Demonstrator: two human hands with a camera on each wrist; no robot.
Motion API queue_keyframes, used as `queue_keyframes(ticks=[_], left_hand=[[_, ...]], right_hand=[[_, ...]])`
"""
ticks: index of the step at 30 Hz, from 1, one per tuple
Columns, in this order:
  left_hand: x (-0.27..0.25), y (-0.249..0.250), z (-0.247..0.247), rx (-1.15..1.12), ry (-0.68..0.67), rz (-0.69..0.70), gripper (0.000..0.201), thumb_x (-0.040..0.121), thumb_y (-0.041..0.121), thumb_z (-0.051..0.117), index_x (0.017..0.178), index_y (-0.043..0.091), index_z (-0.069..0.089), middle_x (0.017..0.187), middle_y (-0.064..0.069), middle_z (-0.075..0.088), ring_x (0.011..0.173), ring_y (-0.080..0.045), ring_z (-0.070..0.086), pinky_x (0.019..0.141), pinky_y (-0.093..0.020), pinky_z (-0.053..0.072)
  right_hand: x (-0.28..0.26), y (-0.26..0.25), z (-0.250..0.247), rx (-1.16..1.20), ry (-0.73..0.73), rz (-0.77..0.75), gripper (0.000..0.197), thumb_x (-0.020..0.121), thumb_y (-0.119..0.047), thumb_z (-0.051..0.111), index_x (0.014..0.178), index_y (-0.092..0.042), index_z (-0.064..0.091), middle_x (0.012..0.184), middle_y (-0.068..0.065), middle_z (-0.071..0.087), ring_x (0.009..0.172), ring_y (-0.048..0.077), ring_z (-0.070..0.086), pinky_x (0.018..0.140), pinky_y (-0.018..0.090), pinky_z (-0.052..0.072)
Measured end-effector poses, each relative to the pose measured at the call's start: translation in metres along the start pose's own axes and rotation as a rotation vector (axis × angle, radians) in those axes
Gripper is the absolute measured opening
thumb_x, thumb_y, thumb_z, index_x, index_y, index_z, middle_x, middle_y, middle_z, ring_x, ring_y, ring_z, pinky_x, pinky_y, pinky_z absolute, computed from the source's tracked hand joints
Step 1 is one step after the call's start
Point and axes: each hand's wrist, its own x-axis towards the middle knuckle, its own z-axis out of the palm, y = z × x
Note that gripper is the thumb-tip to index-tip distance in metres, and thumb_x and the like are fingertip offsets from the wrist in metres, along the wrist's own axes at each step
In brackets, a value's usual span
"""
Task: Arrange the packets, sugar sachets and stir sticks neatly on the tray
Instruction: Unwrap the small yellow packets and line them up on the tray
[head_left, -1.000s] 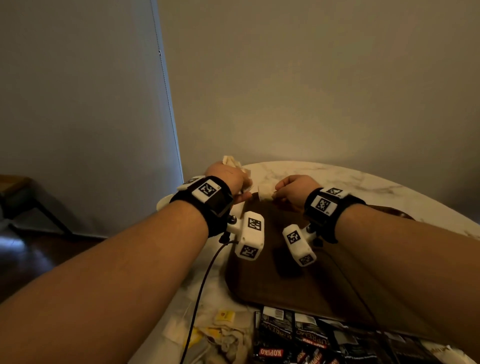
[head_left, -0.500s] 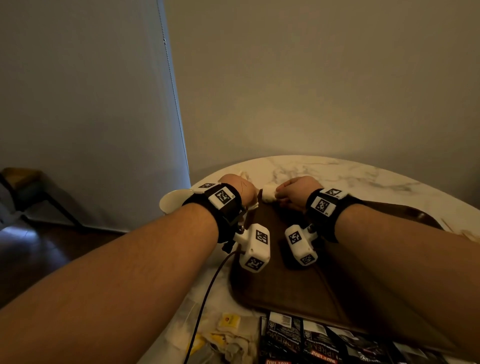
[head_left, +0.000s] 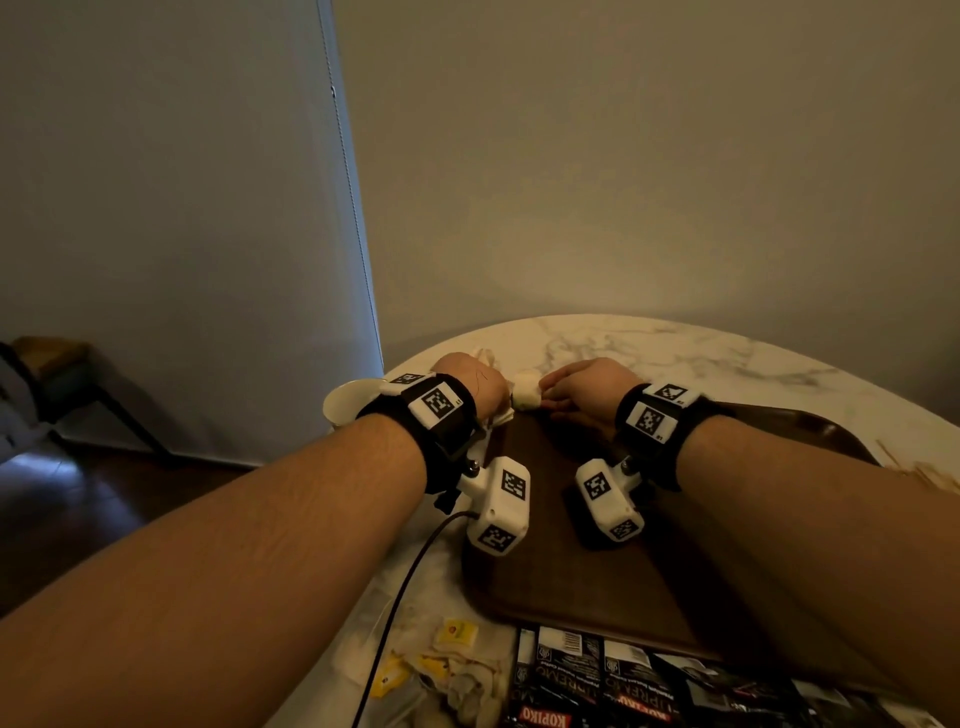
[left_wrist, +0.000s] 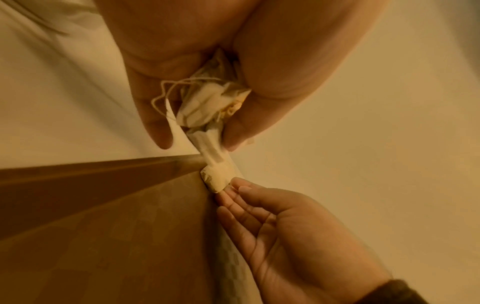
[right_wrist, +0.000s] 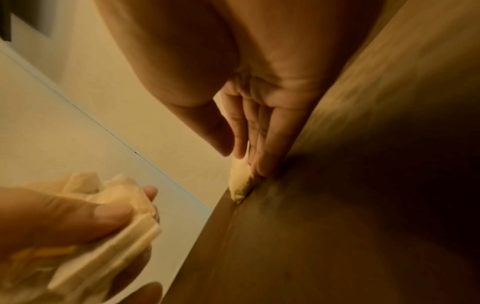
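Hands meet at the far left corner of the tray — the left hand clutches a crumpled bunch of sachets, while the right hand, fingers nearly straight, steadies a single sachet against the tray's far rim. That sachet lies just beyond the right fingertips, nearer them than the left hand.

The left hand gripped a bunch of tea bags; the right hand's straight fingertips touched one tea bag at the tray's rim.
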Motion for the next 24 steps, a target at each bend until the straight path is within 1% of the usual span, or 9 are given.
queue_keyframes(ticks=[3,6,8,10,13,16,20,22,24], left_hand=[[-0.006,0.003,-0.003,-0.317,-0.05,-0.037,0.023,0.089,-0.004,0.071,0.11,0.004,0.065,0.12,-0.021,0.065,0.102,-0.039,0.071,0.083,-0.044,0.064],[-0.021,0.006,-0.006,-0.548,-0.129,-0.013,0.032,0.085,-0.011,0.073,0.105,0.011,0.062,0.109,-0.02,0.069,0.078,-0.03,0.076,0.065,-0.037,0.064],[-0.028,0.006,-0.008,-0.599,-0.166,0.048,0.038,0.081,-0.01,0.078,0.11,0.012,0.064,0.106,-0.018,0.073,0.08,-0.029,0.078,0.071,-0.039,0.065],[-0.034,0.005,-0.007,-0.596,-0.21,0.112,0.042,0.078,-0.009,0.08,0.113,0.009,0.065,0.103,-0.015,0.075,0.087,-0.029,0.077,0.077,-0.04,0.063],[-0.046,0.004,-0.004,-0.548,-0.278,0.208,0.03,0.08,-0.01,0.076,0.101,0.01,0.07,0.092,-0.012,0.075,0.087,-0.03,0.075,0.08,-0.043,0.06],[-0.056,0.003,-0.002,-0.645,-0.315,0.205,0.023,0.086,-0.004,0.075,0.1,0.013,0.071,0.094,-0.01,0.077,0.089,-0.027,0.076,0.07,-0.035,0.064],[-0.058,-0.002,-0.002,-0.768,-0.232,0.143,0.018,0.09,0.004,0.075,0.104,0.013,0.069,0.102,-0.013,0.076,0.092,-0.029,0.076,0.063,-0.034,0.062],[-0.057,-0.004,-0.002,-0.787,-0.154,0.116,0.018,0.091,0.002,0.074,0.105,0.011,0.068,0.096,-0.013,0.075,0.081,-0.023,0.076,0.06,-0.033,0.063],[-0.057,-0.003,-0.003,-0.792,-0.083,0.134,0.015,0.092,0.0,0.072,0.102,0.009,0.066,0.087,-0.011,0.071,0.068,-0.018,0.073,0.055,-0.03,0.061]], right_hand=[[-0.015,-0.013,-0.008,-0.04,-0.064,-0.046,0.018,0.096,0.006,0.057,0.107,-0.002,0.07,0.117,0.015,0.068,0.105,0.026,0.068,0.098,0.041,0.056],[-0.034,-0.026,-0.019,0.046,-0.104,-0.103,0.017,0.097,-0.006,0.062,0.112,-0.006,0.07,0.123,0.01,0.07,0.114,0.027,0.068,0.101,0.044,0.055],[-0.052,-0.03,-0.022,0.134,-0.156,-0.134,0.02,0.096,-0.021,0.068,0.112,-0.009,0.071,0.112,0.008,0.075,0.103,0.026,0.072,0.091,0.041,0.055],[-0.071,-0.032,-0.022,0.042,-0.193,-0.185,0.019,0.092,-0.029,0.073,0.103,-0.013,0.073,0.097,0.01,0.076,0.084,0.023,0.07,0.077,0.036,0.055],[-0.093,-0.033,-0.022,0.004,-0.155,-0.233,0.009,0.089,-0.023,0.077,0.087,-0.016,0.071,0.081,0.012,0.069,0.068,0.021,0.064,0.065,0.031,0.054],[-0.105,-0.033,-0.028,0.088,-0.123,-0.254,0.01,0.09,-0.017,0.075,0.085,-0.012,0.069,0.074,0.01,0.066,0.062,0.018,0.061,0.066,0.034,0.054],[-0.115,-0.034,-0.035,0.211,-0.058,-0.285,0.008,0.091,-0.01,0.073,0.091,-0.006,0.065,0.064,0.002,0.066,0.054,0.011,0.062,0.06,0.03,0.054],[-0.114,-0.033,-0.036,0.254,0.06,-0.333,0.008,0.091,-0.01,0.074,0.089,-0.007,0.067,0.066,0.002,0.064,0.055,0.011,0.06,0.055,0.027,0.054],[-0.11,-0.031,-0.036,0.154,0.184,-0.375,0.01,0.09,-0.014,0.076,0.086,-0.009,0.069,0.065,0.001,0.064,0.057,0.013,0.059,0.056,0.027,0.053]])
